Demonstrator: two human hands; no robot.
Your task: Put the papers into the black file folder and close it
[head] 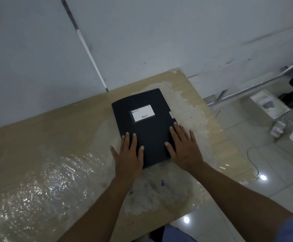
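Note:
The black file folder [147, 130] lies flat and closed on the table, with a white label [142, 113] on its cover. A small white tab [171, 114] sticks out at its right edge. No loose papers are in view. My left hand [129, 155] rests flat with spread fingers on the folder's near left corner. My right hand [184, 146] lies flat along the folder's near right edge, with the thumb and fingertips on the cover. Neither hand grips anything.
The beige table [55, 154] is covered in wrinkled clear plastic, with blue stains [162, 183] near me. A grey wall [142, 41] stands behind it. To the right are a tiled floor, a cable [252, 159], white boxes [269, 106] and a metal frame [257, 86].

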